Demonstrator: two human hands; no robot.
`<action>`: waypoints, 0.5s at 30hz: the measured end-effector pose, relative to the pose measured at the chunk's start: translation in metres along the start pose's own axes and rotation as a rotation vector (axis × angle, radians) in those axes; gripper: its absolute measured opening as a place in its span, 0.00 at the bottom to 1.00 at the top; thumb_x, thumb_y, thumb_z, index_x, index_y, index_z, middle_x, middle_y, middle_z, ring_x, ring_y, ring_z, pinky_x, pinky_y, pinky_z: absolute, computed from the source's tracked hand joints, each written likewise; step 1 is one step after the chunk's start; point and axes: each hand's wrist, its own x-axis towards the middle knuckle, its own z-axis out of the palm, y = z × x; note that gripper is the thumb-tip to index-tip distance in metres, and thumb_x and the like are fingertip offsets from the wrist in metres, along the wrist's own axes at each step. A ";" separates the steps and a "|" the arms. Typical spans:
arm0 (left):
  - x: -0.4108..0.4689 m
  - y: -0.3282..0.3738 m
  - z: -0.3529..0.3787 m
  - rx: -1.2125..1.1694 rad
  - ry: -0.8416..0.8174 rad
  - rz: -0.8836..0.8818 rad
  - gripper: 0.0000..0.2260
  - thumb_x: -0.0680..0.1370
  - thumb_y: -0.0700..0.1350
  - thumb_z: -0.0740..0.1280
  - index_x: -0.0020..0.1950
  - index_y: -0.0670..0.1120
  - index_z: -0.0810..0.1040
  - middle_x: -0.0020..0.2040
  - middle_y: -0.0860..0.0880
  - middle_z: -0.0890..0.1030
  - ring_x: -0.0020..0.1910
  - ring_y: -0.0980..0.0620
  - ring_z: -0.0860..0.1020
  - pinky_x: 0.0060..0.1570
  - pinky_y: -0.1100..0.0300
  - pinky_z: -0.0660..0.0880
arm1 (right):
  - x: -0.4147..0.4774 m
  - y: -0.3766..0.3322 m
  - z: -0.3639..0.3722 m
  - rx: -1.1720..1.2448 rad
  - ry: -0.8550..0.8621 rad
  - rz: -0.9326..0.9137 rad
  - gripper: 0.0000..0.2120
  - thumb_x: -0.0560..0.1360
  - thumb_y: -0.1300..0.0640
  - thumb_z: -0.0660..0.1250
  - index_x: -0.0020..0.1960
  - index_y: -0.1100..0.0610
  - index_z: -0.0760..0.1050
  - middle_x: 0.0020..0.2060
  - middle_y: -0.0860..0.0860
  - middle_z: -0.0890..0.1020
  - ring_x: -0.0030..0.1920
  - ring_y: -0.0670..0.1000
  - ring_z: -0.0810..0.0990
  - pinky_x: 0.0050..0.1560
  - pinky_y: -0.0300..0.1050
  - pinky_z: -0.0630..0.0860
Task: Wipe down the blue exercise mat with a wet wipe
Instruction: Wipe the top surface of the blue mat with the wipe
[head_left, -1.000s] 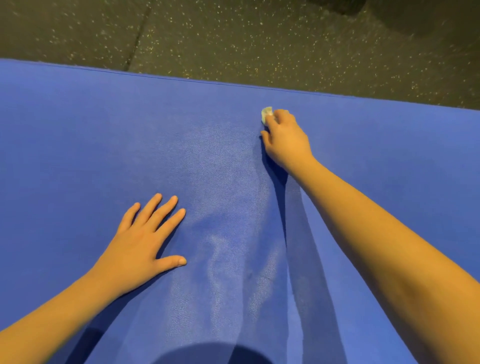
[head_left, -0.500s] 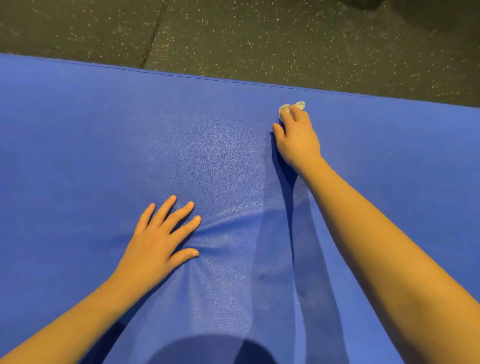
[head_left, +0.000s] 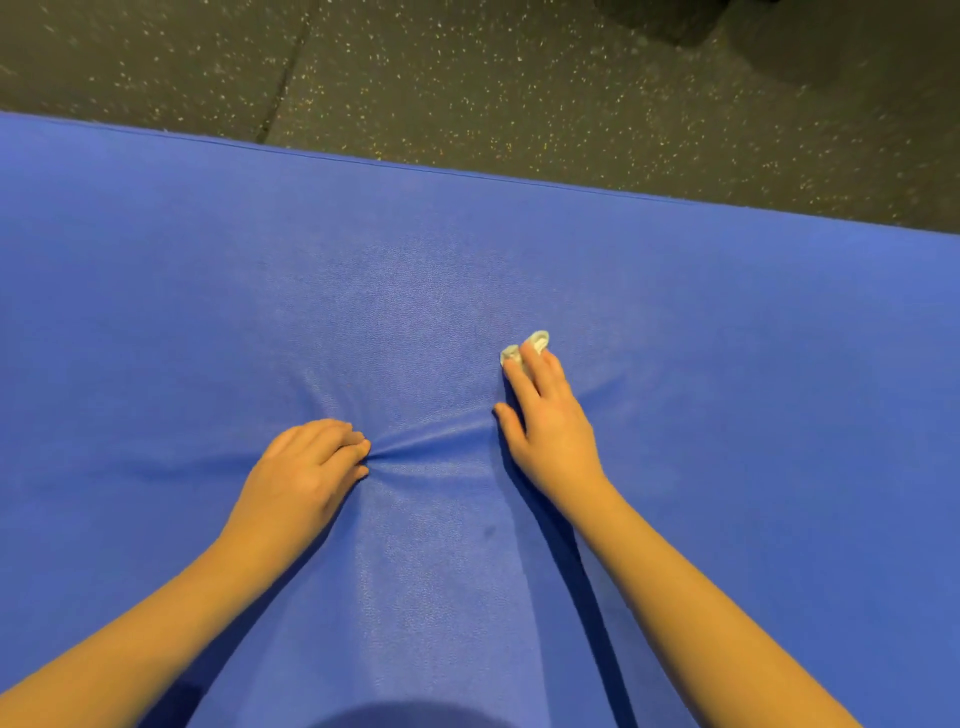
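The one wet wipe (head_left: 530, 347) lay crumpled near the middle of the blue exercise mat (head_left: 208, 312), pressed down under the straight fingers of the right hand (head_left: 550, 436). Left of it and nearer, the left hand (head_left: 301, 478) was curled, holding nothing, fingertips dug into the mat, with creases running between the two hands. Speckled rubber floor (head_left: 519, 78) lay beyond the far edge.

Wipe (head_left: 538, 341) lies on mat (head_left: 208, 312), floor (head_left: 467, 78) behind.

Right hand (head_left: 550, 431) flat on wet wipe (head_left: 538, 340), left hand (head_left: 301, 473) in pinch on blue mat (head_left: 208, 312)
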 end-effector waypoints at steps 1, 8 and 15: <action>-0.007 0.003 -0.001 -0.001 -0.042 -0.021 0.25 0.83 0.55 0.52 0.53 0.38 0.81 0.53 0.43 0.81 0.54 0.42 0.76 0.54 0.52 0.69 | -0.006 0.000 0.000 0.001 -0.002 -0.007 0.26 0.79 0.52 0.54 0.73 0.63 0.65 0.75 0.59 0.61 0.77 0.59 0.54 0.71 0.56 0.64; -0.030 0.013 -0.007 -0.052 -0.170 -0.078 0.27 0.81 0.61 0.50 0.57 0.45 0.82 0.64 0.43 0.77 0.64 0.43 0.71 0.59 0.44 0.71 | -0.038 -0.024 0.006 0.036 -0.024 -0.039 0.25 0.78 0.53 0.58 0.72 0.63 0.66 0.75 0.59 0.61 0.76 0.59 0.56 0.72 0.55 0.64; -0.018 0.021 -0.002 -0.078 -0.022 -0.119 0.24 0.81 0.58 0.54 0.37 0.45 0.79 0.41 0.52 0.78 0.43 0.48 0.74 0.46 0.57 0.66 | -0.054 -0.032 0.009 0.097 -0.013 0.077 0.26 0.78 0.57 0.58 0.75 0.59 0.62 0.77 0.55 0.57 0.78 0.54 0.50 0.71 0.55 0.64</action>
